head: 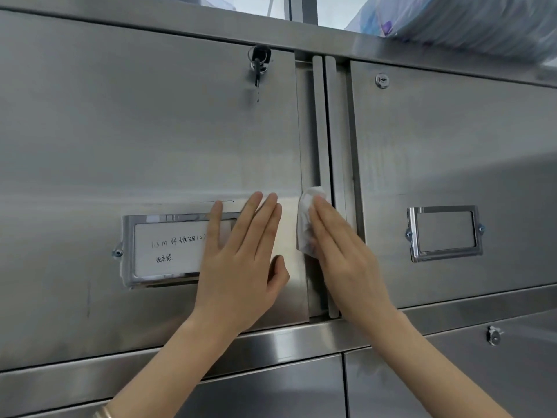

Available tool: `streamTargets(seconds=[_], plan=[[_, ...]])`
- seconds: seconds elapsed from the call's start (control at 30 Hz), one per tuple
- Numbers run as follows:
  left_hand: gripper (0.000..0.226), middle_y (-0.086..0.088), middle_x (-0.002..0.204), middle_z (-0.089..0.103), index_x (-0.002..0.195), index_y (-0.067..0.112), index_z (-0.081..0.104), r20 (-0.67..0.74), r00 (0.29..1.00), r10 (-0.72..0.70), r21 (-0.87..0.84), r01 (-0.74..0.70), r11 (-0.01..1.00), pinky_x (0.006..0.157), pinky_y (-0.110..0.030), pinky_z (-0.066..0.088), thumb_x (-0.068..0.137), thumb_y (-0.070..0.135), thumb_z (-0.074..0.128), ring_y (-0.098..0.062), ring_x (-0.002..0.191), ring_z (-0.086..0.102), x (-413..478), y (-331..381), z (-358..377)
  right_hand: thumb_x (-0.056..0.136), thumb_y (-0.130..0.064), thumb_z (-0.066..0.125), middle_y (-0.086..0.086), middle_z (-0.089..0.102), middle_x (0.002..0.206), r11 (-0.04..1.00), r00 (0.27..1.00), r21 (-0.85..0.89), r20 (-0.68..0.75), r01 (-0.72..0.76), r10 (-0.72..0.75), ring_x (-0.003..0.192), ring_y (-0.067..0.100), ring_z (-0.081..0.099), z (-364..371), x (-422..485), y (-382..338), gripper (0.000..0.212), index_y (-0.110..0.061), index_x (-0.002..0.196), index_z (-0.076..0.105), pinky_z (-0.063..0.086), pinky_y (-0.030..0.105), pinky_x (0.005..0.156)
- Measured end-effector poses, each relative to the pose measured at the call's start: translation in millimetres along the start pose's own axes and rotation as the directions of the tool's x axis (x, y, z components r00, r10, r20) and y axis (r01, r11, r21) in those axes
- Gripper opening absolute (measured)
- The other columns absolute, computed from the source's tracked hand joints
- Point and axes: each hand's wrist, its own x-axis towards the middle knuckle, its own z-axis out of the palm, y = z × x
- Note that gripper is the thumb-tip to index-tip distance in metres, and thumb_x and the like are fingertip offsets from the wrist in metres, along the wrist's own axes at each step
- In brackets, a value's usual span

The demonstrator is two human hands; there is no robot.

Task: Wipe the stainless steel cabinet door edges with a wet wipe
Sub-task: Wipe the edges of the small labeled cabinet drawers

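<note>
Stainless cabinet door (150,140): left hand (241,267) flat on it, fingers straight; right hand (340,254), fingers straight, presses white wet wipe (306,218) against its right edge.

label card (168,248), handwritten, perhaps "1.5 m", characters unclear

The wet wipe (306,212) near the centre is plain white. The cabinet door (150,140) is brushed silver-grey steel. At 12 o'clock a key (257,67) has a black head. At 9 o'clock a shiny chrome label frame (128,251) holds a white card (168,251) with black handwriting. The empty frame (413,233) at 3 o'clock is chrome too, with blue screws (481,228). A gold bracelet (104,413) shows at 7 o'clock, and a translucent blue-and-purple wrapped bundle (467,22) at 1 o'clock.
</note>
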Motion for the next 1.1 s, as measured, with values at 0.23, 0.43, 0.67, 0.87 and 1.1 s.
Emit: streamTargets(seconds=[0.23, 0.43, 0.67, 0.87, 1.1], plan=[[0.061, -0.009, 0.152, 0.039, 0.142, 0.003, 0.046, -0.029, 1.000, 0.005, 0.019, -0.004, 1.000, 0.109, -0.062, 0.030, 0.087, 0.031, 0.042, -0.024, 0.142, 0.032, 0, 0, 3, 0.099, -0.018, 0.029, 0.021, 0.026, 0.150, 0.995, 0.985, -0.101, 0.173, -0.002, 0.020, 0.140, 0.030, 0.022, 5, 34, 14, 0.048, 0.006, 0.140, 0.031, 0.021, 0.050, 0.114], [0.060, -0.007, 0.150, 0.041, 0.141, 0.006, 0.047, -0.022, 1.000, 0.011, -0.025, -0.012, 1.000, 0.110, -0.057, 0.029, 0.087, 0.032, 0.043, -0.021, 0.143, 0.031, 2, -3, 0, 0.099, -0.014, 0.031, 0.018, 0.025, 0.150, 0.990, 0.983, -0.122, 0.162, -0.070, 0.089, 0.141, 0.026, 0.018, 10, 86, 28, 0.046, 0.005, 0.141, 0.029, 0.018, 0.048, 0.115], [0.064, -0.011, 0.155, 0.032, 0.146, 0.003, 0.037, 0.033, 0.998, -0.062, 0.031, 0.061, 0.998, 0.115, -0.055, 0.027, 0.092, 0.037, 0.033, -0.025, 0.144, 0.028, 61, -18, -6, 0.099, -0.039, 0.017, 0.004, 0.011, 0.156, 0.984, 0.965, 0.019, 0.201, -0.177, 0.170, 0.144, 0.010, 0.002, 10, 120, 32, 0.057, -0.006, 0.146, 0.018, -0.009, 0.026, 0.116], [0.064, -0.010, 0.155, 0.031, 0.146, 0.003, 0.036, -0.031, 0.999, -0.031, 0.053, 0.033, 0.998, 0.115, -0.052, 0.028, 0.093, 0.039, 0.035, -0.024, 0.145, 0.028, 56, -31, -1, 0.099, -0.044, 0.010, 0.005, 0.010, 0.156, 0.985, 0.964, -0.017, 0.204, -0.172, 0.172, 0.144, 0.009, -0.001, 11, 129, 33, 0.062, -0.006, 0.147, 0.016, -0.011, 0.026, 0.115], [0.064, -0.014, 0.154, 0.033, 0.145, 0.000, 0.038, -0.050, 0.997, -0.066, 0.071, 0.069, 0.995, 0.113, -0.054, 0.031, 0.092, 0.036, 0.036, -0.028, 0.143, 0.031, 50, -28, -4, 0.088, -0.053, 0.004, 0.008, 0.007, 0.157, 0.983, 0.961, -0.078, 0.209, -0.166, 0.179, 0.144, 0.012, 0.000, 13, 149, 36, 0.078, -0.003, 0.147, 0.014, -0.012, 0.023, 0.112]])
